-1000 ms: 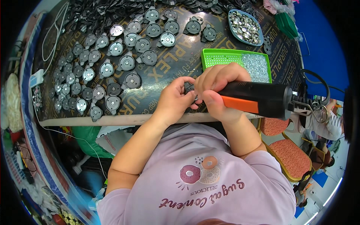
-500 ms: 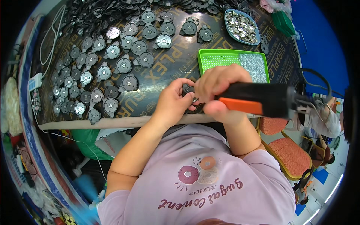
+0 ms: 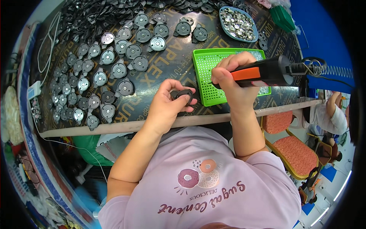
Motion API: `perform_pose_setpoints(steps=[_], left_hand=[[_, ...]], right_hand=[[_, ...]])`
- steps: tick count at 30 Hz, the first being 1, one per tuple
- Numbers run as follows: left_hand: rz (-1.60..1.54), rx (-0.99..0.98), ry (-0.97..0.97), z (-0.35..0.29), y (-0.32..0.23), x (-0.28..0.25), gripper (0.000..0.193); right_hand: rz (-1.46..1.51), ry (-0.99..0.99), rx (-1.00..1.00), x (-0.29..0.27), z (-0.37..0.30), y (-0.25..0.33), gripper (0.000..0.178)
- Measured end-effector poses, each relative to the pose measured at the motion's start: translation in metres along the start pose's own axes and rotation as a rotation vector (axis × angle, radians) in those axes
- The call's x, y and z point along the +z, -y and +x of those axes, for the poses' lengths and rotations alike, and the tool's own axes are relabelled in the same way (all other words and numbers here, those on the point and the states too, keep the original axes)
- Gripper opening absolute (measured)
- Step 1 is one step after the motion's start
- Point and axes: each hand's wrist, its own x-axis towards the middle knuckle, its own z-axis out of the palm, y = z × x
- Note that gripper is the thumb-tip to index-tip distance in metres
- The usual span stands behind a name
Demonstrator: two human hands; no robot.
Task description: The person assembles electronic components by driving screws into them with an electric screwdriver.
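Note:
Between the thumb and fingers of my left hand is a round black plastic part, held above the table near its front edge. My right hand is wrapped around a black-and-orange electric screwdriver with a coiled cord trailing off to the right. The tool lies roughly level, its tip end pointing left over the green perforated tray. Small silver screws in the tray's right side are partly hidden behind my right hand and the tool. A gap separates the screwdriver from the black part.
Many round black parts with metal discs are spread across the table's left and middle. A dark heap of parts lines the far side. A blue container of shiny metal discs stands behind the tray. Red-seated chairs are at the right.
My right hand has drawn the screwdriver rightward, away from the black part and over the tray. My left hand has tilted the part, so its dark smooth side shows. The view has shifted slightly.

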Motion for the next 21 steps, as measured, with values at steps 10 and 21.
perform_pose_setpoints(steps=[10,21], left_hand=[[-0.039,-0.024,-0.024,0.0,0.002,0.005,0.03],[-0.028,-0.033,-0.058,0.004,0.007,0.006,0.027]], right_hand=[[-0.045,0.012,-0.017,-0.004,-0.001,-0.003,0.031],[0.011,0.038,-0.018,-0.006,-0.002,-0.006,0.032]])
